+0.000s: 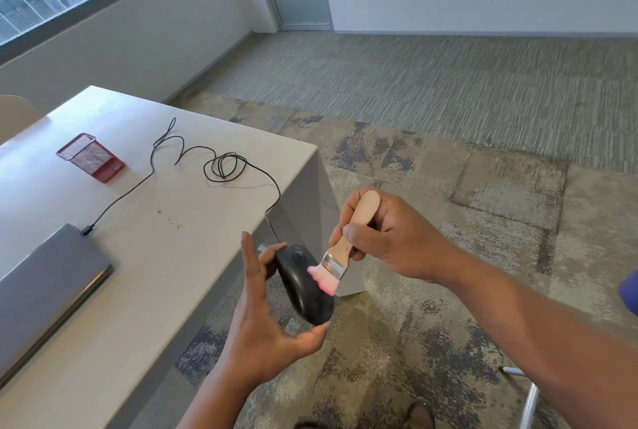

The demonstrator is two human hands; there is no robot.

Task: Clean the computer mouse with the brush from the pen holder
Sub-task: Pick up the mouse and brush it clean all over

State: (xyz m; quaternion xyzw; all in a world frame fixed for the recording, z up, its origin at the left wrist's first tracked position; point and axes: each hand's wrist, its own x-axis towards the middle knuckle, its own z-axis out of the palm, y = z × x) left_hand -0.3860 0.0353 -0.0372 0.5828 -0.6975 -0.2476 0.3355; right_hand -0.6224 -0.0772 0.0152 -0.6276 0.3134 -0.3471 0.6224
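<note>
We hold mouse (303, 285) off tabletop's (155, 221) right edge, left hand (266, 318) gripping it | long axis near-far | right hand (383, 238) grips brush (340, 249), bristles touching mouse's right flank

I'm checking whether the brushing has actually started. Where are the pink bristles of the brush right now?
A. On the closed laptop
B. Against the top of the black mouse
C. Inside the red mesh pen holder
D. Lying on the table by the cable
B: the right hand grips the brush by its wooden handle, and its pink bristles press on the black mouse, which the left hand holds off the table edge.
</note>
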